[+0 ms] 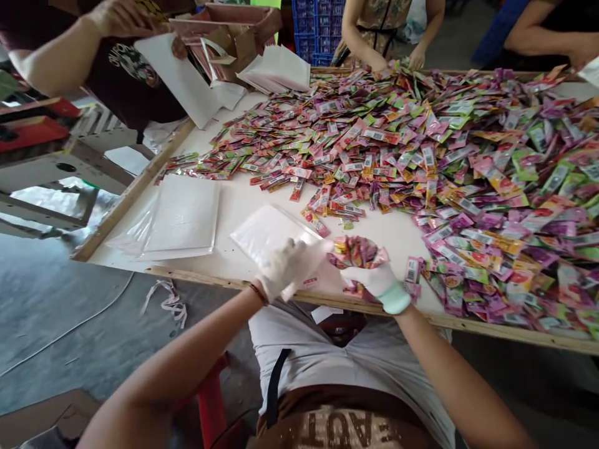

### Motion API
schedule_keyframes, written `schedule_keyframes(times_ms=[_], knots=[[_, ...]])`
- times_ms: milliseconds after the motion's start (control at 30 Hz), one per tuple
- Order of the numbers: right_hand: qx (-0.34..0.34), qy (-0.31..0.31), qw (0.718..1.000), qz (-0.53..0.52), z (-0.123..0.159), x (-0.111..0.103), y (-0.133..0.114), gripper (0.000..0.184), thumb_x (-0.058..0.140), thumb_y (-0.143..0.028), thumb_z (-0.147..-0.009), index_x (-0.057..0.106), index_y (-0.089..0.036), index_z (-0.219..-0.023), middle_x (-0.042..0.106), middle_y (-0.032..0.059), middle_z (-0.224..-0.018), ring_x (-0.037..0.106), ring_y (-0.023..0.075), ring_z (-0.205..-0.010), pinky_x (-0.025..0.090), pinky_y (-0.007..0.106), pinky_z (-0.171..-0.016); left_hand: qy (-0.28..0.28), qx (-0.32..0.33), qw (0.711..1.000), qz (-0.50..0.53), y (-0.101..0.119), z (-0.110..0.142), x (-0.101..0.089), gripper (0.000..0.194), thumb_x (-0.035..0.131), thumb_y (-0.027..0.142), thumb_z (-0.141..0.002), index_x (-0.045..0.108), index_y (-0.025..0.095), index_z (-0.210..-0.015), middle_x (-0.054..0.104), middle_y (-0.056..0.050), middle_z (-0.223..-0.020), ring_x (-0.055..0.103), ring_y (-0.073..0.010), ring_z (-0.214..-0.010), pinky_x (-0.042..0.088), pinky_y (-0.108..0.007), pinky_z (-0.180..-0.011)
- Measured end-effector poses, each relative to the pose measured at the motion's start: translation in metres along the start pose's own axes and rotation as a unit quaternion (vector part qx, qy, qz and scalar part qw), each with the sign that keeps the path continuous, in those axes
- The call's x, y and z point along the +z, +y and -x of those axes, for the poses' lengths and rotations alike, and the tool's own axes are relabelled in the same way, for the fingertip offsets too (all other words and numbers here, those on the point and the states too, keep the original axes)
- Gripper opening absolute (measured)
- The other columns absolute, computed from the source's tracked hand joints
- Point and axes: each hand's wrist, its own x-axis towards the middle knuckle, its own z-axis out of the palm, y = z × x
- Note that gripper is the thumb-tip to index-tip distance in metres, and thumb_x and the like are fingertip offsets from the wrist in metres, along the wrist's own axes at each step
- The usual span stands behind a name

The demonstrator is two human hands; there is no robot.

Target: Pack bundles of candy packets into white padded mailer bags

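Observation:
Both my hands wear white gloves and meet over the table's front edge. My left hand (282, 269) is closed on a translucent plastic bag (312, 257), partly smeared by motion, whose end reaches toward the packets on the right. In my right hand (374, 280), a bunch of small colourful packets (358, 251) is gripped, pink, purple and yellow. The packets touch or nearly touch the bag; whether any are inside it I cannot tell. Under and behind my left hand lies a flat stack of clear bags (262, 232). A few loose packets (412, 269) lie beside my right hand.
A large heap of packets (374, 137) covers the table's middle and right. Another stack of bags (182, 215) lies at left. Wooden strips (135, 187) edge the table. Across it, one person's hand (112, 17) is by a white bag; another person's hands (416, 57) touch the heap.

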Motion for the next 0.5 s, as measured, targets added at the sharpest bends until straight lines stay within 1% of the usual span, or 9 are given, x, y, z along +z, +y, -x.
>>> schedule_keyframes(times_ms=[33,100,167,200,267,300,333,400,500], knots=[[-0.023,0.027,0.997,0.070,0.000,0.007,-0.005,0.023,0.070,-0.028,-0.068,0.066,-0.025,-0.090,0.069,0.0012,-0.070,0.065,0.0250,-0.072,0.053,0.039,-0.071,-0.013,0.018,1.000,0.014,0.014,0.001,0.018,0.011,0.064,0.023,-0.080,0.068,0.023,-0.090,0.066,-0.010,-0.092,0.062,-0.0270,-0.090,0.048,-0.037,-0.075],[-0.065,0.081,0.970,0.218,0.000,0.018,-0.011,0.035,0.066,-0.027,-0.069,0.061,-0.023,-0.104,0.071,0.0023,-0.077,0.066,0.0252,-0.075,0.051,0.037,-0.072,-0.015,0.023,0.995,0.100,0.028,0.001,0.043,0.012,0.063,0.030,-0.081,0.068,0.021,-0.086,0.067,-0.008,-0.085,0.062,-0.0231,-0.080,0.047,-0.034,-0.072],[-0.096,0.095,0.929,0.343,-0.001,0.025,-0.014,0.041,0.063,-0.027,-0.070,0.057,-0.020,-0.110,0.073,0.0062,-0.088,0.067,0.0262,-0.080,0.049,0.036,-0.073,0.013,-0.030,0.967,0.254,0.030,-0.005,0.053,0.019,0.060,0.036,-0.080,0.067,0.019,-0.084,0.066,-0.005,-0.077,0.061,-0.0198,-0.073,0.046,-0.032,-0.068],[-0.115,0.081,0.907,0.398,-0.001,0.028,-0.014,0.040,0.061,-0.027,-0.072,0.057,-0.018,-0.111,0.073,0.0086,-0.093,0.067,0.0270,-0.082,0.049,0.036,-0.075,0.027,-0.068,0.938,0.339,0.028,-0.008,0.054,0.021,0.060,0.037,-0.079,0.067,0.018,-0.084,0.065,-0.004,-0.073,0.060,-0.0182,-0.069,0.046,-0.030,-0.065],[-0.156,0.017,0.860,0.486,-0.005,0.034,-0.016,0.036,0.057,-0.027,-0.077,0.057,-0.016,-0.112,0.072,0.0126,-0.098,0.067,0.0287,-0.086,0.047,0.037,-0.078,0.041,-0.131,0.875,0.465,0.024,-0.013,0.054,0.026,0.063,0.040,-0.074,0.067,0.016,-0.085,0.062,-0.001,-0.067,0.056,-0.0145,-0.061,0.045,-0.027,-0.061],[-0.170,-0.024,0.841,0.512,-0.008,0.036,-0.019,0.035,0.056,-0.026,-0.078,0.058,-0.016,-0.112,0.072,0.0139,-0.099,0.067,0.0293,-0.088,0.046,0.038,-0.079,0.042,-0.146,0.851,0.502,0.022,-0.014,0.054,0.028,0.065,0.041,-0.072,0.067,0.016,-0.085,0.061,0.000,-0.066,0.054,-0.0131,-0.059,0.045,-0.026,-0.060],[-0.177,-0.061,0.831,0.525,-0.011,0.038,-0.022,0.035,0.057,-0.026,-0.077,0.059,-0.016,-0.111,0.071,0.0148,-0.100,0.067,0.0298,-0.089,0.045,0.038,-0.079,0.041,-0.151,0.839,0.521,0.021,-0.014,0.054,0.030,0.067,0.042,-0.071,0.067,0.016,-0.085,0.061,0.000,-0.067,0.053,-0.0124,-0.059,0.045,-0.026,-0.060],[-0.162,-0.106,0.831,0.521,-0.022,0.038,-0.028,0.036,0.062,-0.026,-0.074,0.061,-0.017,-0.109,0.072,0.0148,-0.101,0.067,0.0302,-0.089,0.045,0.037,-0.077,0.044,-0.141,0.850,0.506,0.018,-0.011,0.053,0.028,0.064,0.042,-0.072,0.068,0.016,-0.083,0.063,0.000,-0.068,0.054,-0.0129,-0.061,0.045,-0.026,-0.060],[-0.133,-0.132,0.848,0.495,-0.038,0.033,-0.035,0.037,0.069,-0.028,-0.069,0.064,-0.019,-0.105,0.074,0.0113,-0.094,0.068,0.0288,-0.082,0.045,0.034,-0.070,0.048,-0.085,0.915,0.390,0.016,-0.006,0.045,0.022,0.055,0.036,-0.078,0.067,0.018,-0.075,0.062,0.000,-0.068,0.055,-0.0146,-0.067,0.043,-0.026,-0.061]])
